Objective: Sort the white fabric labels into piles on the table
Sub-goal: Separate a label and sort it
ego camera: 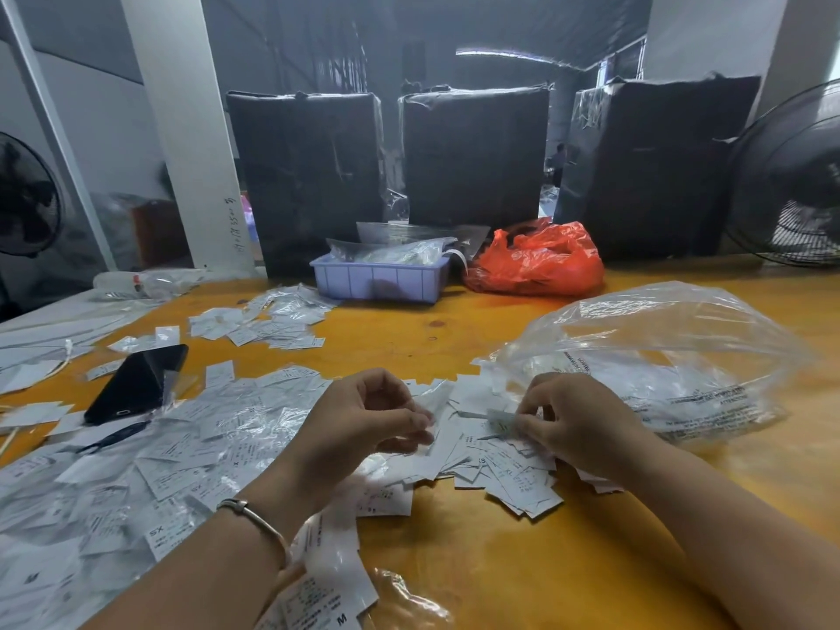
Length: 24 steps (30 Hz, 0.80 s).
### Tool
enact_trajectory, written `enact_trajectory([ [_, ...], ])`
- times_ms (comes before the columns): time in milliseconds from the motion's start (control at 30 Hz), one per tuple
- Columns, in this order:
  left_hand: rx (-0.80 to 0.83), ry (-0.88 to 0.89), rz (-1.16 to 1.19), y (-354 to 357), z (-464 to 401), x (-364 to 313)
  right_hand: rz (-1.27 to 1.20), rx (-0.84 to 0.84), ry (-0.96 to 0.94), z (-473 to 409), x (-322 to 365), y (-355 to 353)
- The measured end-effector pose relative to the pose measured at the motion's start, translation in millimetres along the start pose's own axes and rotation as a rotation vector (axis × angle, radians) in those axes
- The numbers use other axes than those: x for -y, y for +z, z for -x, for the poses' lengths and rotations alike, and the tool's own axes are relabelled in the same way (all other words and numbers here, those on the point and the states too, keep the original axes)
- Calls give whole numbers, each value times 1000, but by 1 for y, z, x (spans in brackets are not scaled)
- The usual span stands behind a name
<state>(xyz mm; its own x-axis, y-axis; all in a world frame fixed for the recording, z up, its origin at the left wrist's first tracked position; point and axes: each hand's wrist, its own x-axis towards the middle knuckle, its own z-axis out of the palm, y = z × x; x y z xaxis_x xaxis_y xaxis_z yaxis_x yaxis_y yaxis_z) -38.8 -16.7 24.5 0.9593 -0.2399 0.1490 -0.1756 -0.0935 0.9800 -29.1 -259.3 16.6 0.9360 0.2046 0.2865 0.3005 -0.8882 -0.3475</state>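
White fabric labels with printed size marks lie scattered over the yellow table. A big loose spread of labels covers the left side, a smaller heap sits between my hands, and another pile lies farther back. My left hand, with a bangle on its wrist, hovers over the labels with curled fingers pinching a label at its tips. My right hand pinches a label above the middle heap.
A black phone lies among the labels at left. A large clear plastic bag sits at right. At the back stand a lilac tray, a red bag, three black-wrapped bundles, and fans at both sides.
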Motion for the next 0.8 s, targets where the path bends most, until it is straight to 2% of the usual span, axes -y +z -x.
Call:
enact_trajectory([
  [133, 52, -50, 123, 1, 0, 0, -74, -72, 6, 0, -1, -3],
  [233, 74, -22, 72, 1, 1, -1, -392, -165, 60, 1, -1, -8],
  [333, 46, 28, -44, 2, 2, 0, -660, -166, 103, 2, 4, -11],
  [467, 20, 89, -123, 5, 3, 1, -795, -99, 100, 4, 15, -11],
  [800, 0, 256, -242, 8, 6, -2, -867, -284, -172, 18, 40, -27],
])
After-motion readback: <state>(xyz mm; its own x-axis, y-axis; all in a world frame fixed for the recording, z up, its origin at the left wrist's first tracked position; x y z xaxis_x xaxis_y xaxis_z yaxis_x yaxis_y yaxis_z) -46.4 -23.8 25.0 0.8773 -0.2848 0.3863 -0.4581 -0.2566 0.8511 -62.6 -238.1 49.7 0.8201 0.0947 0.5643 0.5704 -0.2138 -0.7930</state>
